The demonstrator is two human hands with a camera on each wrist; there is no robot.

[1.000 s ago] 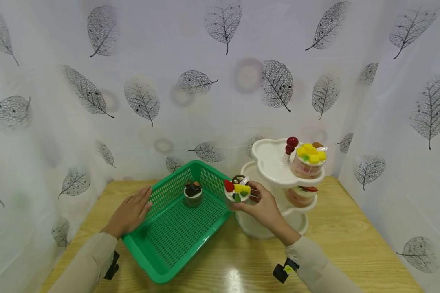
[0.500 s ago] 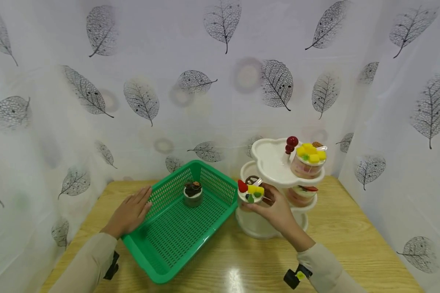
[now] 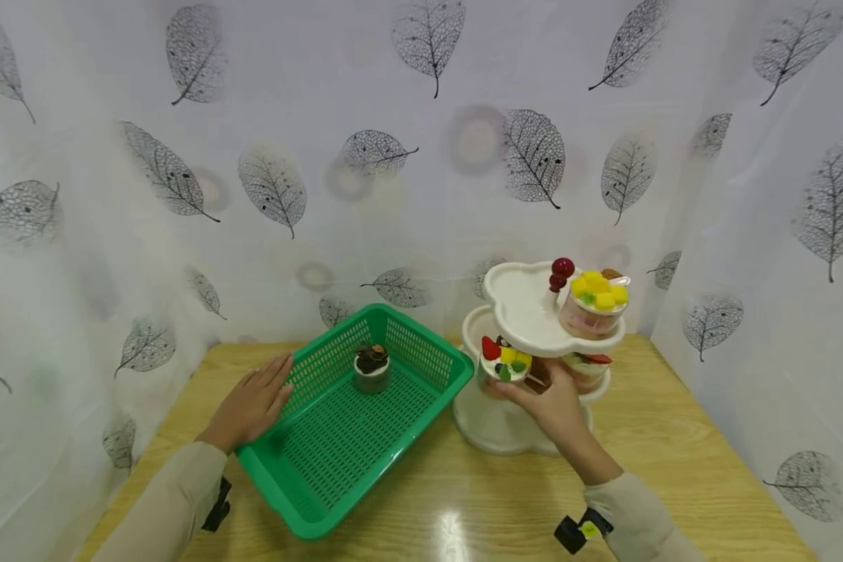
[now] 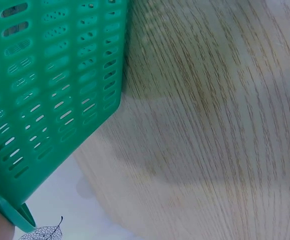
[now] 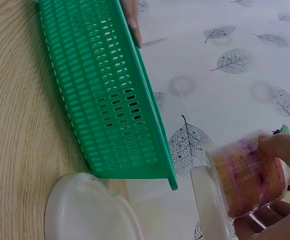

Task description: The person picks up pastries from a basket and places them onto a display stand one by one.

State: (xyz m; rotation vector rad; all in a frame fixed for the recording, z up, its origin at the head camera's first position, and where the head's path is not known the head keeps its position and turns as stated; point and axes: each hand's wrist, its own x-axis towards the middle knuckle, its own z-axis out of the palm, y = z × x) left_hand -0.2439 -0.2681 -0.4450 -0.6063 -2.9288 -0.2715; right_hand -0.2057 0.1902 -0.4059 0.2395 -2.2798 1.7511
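Note:
My right hand (image 3: 558, 402) grips a clear dessert cup (image 3: 500, 381) topped with strawberry, yellow fruit cubes and green leaves. In the right wrist view, pink and brown cake layers show through the cup (image 5: 252, 175). Its base is at the edge of the white three-tier stand's middle tier (image 3: 474, 326), under the top tier; whether it touches cannot be told. My left hand (image 3: 251, 402) rests with straight fingers on the left rim of a green plastic basket (image 3: 400, 449). A small cup with dark topping (image 3: 372, 371) stands inside the basket.
A dessert cup with yellow cubes (image 3: 594, 308) stands on the top tier beside a red knob (image 3: 562, 273). Another cup (image 3: 586, 373) is on the middle tier at the right, partly hidden. The wooden table (image 3: 674, 468) meets a leaf-print curtain (image 3: 421, 218) behind.
My right hand has carried the fruit-topped cup rightward, from the basket's right edge to the stand's middle tier. The left hand has stayed on the basket rim.

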